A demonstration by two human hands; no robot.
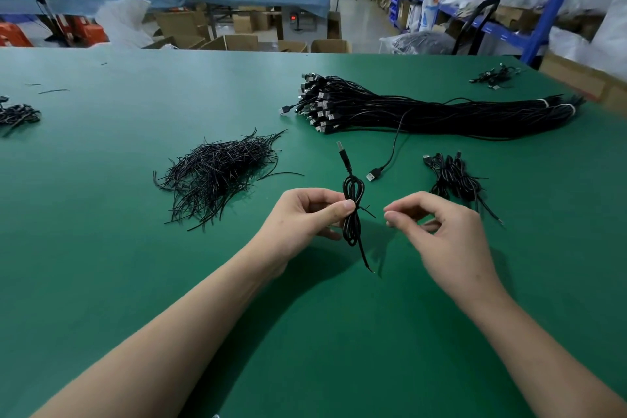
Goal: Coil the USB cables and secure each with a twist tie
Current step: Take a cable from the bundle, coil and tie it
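Coiled cable (351, 231) pinched mid-length by left hand (302, 217).

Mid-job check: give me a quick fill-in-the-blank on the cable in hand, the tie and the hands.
The left hand pinches the coiled cable at its ___.
The right hand holds ___.
The ends of the twist tie stick out toward the ___ hand.
The pile of loose ties lies on the ___ side of the hands.
Missing words: middle; nothing; right; left.
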